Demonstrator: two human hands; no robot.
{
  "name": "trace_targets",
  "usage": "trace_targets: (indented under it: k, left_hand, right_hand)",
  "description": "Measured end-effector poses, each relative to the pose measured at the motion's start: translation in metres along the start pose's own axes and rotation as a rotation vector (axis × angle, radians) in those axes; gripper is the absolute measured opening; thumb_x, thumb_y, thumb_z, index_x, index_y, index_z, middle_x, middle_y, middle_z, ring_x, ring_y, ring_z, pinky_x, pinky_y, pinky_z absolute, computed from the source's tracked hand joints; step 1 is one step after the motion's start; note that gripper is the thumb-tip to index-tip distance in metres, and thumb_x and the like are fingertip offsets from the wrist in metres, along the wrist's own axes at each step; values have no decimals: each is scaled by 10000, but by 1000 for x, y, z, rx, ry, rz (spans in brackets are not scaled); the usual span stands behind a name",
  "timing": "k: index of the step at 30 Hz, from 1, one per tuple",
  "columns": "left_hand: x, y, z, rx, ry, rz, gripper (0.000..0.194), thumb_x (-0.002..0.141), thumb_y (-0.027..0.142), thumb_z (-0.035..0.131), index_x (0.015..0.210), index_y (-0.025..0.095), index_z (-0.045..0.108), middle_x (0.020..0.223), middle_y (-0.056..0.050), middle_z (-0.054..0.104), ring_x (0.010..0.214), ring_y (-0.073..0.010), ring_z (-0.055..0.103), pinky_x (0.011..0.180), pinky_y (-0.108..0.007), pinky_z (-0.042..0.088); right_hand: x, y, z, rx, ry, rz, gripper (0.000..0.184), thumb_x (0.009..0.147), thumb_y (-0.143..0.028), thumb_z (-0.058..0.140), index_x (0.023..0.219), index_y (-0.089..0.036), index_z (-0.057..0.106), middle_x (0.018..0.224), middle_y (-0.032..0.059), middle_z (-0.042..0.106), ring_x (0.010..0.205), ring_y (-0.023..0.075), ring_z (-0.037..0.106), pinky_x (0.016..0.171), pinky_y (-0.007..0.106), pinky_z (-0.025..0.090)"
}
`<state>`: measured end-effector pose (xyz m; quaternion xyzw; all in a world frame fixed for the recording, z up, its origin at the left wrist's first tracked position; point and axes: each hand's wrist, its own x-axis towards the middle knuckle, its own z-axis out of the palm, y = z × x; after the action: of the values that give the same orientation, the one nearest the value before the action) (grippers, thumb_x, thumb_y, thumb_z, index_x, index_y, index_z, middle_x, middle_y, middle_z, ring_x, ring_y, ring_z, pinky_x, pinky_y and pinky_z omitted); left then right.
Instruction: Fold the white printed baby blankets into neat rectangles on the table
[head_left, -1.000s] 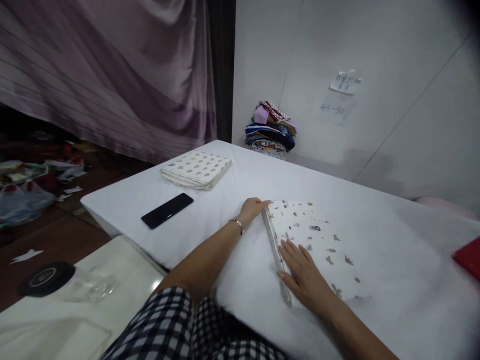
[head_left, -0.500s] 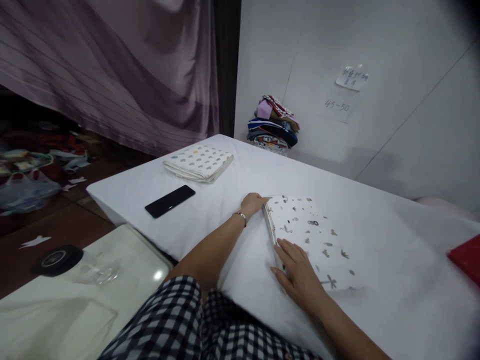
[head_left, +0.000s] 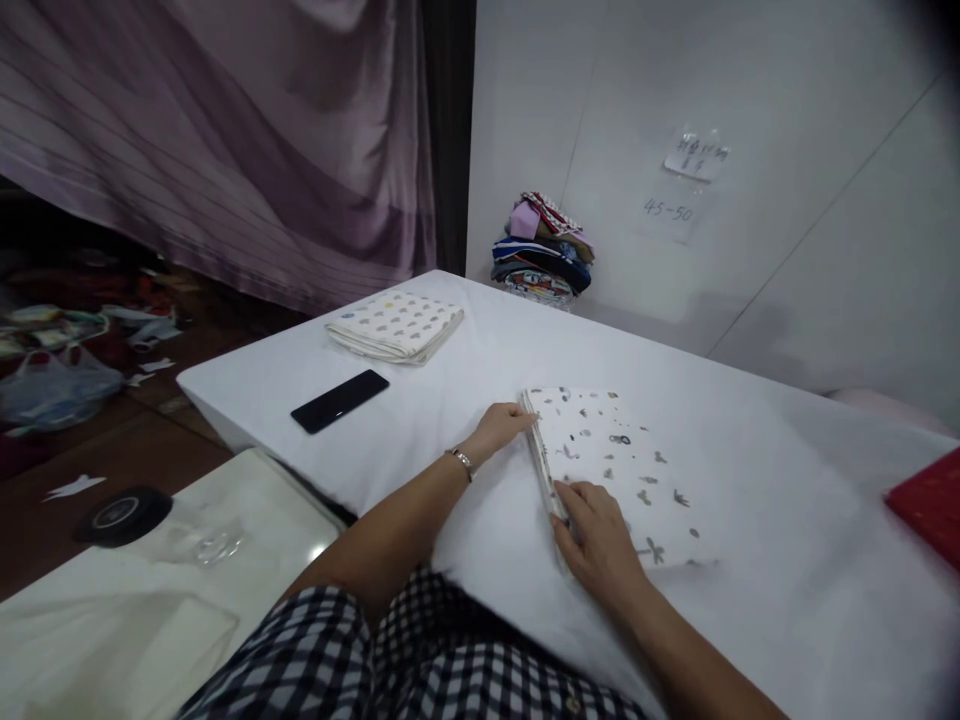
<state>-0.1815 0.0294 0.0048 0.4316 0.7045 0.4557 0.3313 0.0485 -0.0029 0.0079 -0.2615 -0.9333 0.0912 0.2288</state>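
In front of me a folded white cloth (head_left: 607, 450) printed with small grey-brown shapes lies flat on the white-covered table (head_left: 757, 480). My left hand (head_left: 504, 428) pinches its left folded edge near the far corner, thumb on top. Closer to me, my right hand (head_left: 600, 535) grips the same edge near the front corner, fingers over the top and thumb at the side. Farther back on the left, a second folded cloth (head_left: 397, 325) with a heart-like print rests apart from both hands.
A black phone (head_left: 340, 401) lies left of my left arm. A stack of folded fabrics (head_left: 541, 250) stands behind the table by the wall. A red item (head_left: 930, 505) is at the right edge. A white surface with a black-lidded clear container (head_left: 124, 517) is at lower left.
My left hand has slid slightly toward me along the cloth's edge. My right hand's fingers have curled from lying flat to gripping the edge.
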Motion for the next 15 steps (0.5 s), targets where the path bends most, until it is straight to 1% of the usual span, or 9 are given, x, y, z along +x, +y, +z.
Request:
trace_targets:
  k: [3, 5, 12, 15]
  left_hand:
    - [-8, 1, 2, -28, -75, -18, 336, 652, 467, 642, 561, 154, 560, 514, 41, 453, 514, -86, 366, 482, -220, 260]
    - [-9, 1, 3, -13, -83, -40, 317, 642, 453, 652, 563, 152, 588, 509, 38, 459, 515, -88, 368, 476, -222, 255]
    - [-4, -2, 9, 33, -5, -96, 305, 622, 450, 682, 564, 157, 619, 512, 26, 504, 524, -100, 412, 474, -227, 273]
    - [-3, -1, 12, 53, 7, -100, 310, 608, 451, 689, 544, 158, 614, 506, 23, 510, 516, -100, 418, 466, -229, 269]
  right_hand:
    - [1, 0, 1, -3, -10, 5, 350, 828, -204, 466, 1173, -180, 521, 908, 85, 557, 840, 230, 522, 721, 378, 438]
    - [2, 1, 2, -2, -9, 6, 346, 828, -202, 459, 1167, -178, 522, 884, 81, 554, 820, 227, 517, 710, 373, 435]
    - [1, 1, 3, 11, -18, 14, 334, 838, -196, 440, 1164, -179, 509, 838, 68, 537, 791, 220, 503, 700, 363, 428]
    - [2, 1, 3, 11, -23, 20, 321, 834, -194, 447, 1146, -173, 521, 839, 69, 544, 792, 221, 506, 703, 364, 431]
